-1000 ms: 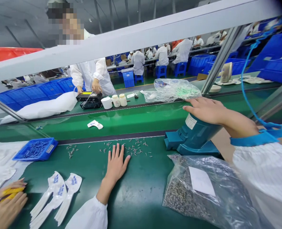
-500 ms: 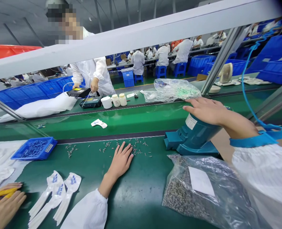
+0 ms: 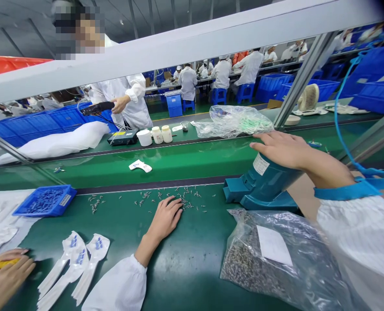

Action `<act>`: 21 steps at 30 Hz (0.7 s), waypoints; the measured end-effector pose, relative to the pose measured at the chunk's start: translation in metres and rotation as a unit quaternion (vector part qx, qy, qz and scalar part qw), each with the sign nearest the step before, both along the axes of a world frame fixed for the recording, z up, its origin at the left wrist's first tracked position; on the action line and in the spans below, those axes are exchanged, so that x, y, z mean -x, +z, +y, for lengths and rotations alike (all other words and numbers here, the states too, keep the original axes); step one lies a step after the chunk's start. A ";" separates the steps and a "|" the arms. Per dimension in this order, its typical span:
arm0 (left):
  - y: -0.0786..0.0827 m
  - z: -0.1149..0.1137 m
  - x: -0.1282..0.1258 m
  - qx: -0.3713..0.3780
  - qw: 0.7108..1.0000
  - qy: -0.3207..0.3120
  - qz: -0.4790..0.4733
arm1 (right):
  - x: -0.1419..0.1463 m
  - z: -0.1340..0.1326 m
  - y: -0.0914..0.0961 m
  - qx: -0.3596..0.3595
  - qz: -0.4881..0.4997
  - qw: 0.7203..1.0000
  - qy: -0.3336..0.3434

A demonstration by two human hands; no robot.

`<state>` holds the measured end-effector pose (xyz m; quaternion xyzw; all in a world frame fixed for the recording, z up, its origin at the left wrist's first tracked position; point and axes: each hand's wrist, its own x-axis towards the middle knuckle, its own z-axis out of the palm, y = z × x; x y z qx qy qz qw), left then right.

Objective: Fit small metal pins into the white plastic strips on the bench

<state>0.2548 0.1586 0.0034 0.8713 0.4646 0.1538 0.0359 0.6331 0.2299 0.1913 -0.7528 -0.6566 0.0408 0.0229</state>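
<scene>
My left hand (image 3: 166, 216) lies on the green mat (image 3: 185, 268), its fingers curled down over scattered small metal parts (image 3: 192, 201); what the fingertips hold is hidden. My right hand (image 3: 283, 149) rests flat, fingers stretched, on top of a teal bench machine (image 3: 260, 185). A blue wrist strap (image 3: 357, 188) with a coiled cord circles my right wrist. A clear bag of small metal parts (image 3: 276, 255) with a white label lies in front of the machine.
A blue tray (image 3: 44, 201) of dark parts sits at the left. White plastic pieces (image 3: 78, 263) lie near another person's hands (image 3: 4, 276). One white piece (image 3: 140, 166) is on the conveyor belt. A co-worker (image 3: 127, 99) stands opposite holding a black device. A slanted metal frame bar (image 3: 179, 47) crosses above.
My left hand went from flat and spread to curled, sliding right into the scattered parts. The white piece moved right on the belt. The co-worker lifted the black device.
</scene>
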 end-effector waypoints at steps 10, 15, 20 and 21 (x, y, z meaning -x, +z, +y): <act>0.007 -0.001 -0.004 0.012 0.999 -0.027 -0.016 | 0.002 -0.001 0.003 -0.005 -0.009 1.000 0.001; 0.008 0.003 -0.004 0.020 0.999 -0.023 -0.015 | 0.002 -0.002 0.003 -0.011 -0.012 1.000 0.007; 0.005 0.005 -0.006 0.013 1.000 -0.022 -0.018 | 0.003 -0.002 0.002 -0.008 -0.008 1.000 0.005; 0.004 0.005 -0.006 0.011 1.000 -0.016 -0.024 | 0.003 -0.002 0.003 -0.006 -0.007 1.000 0.005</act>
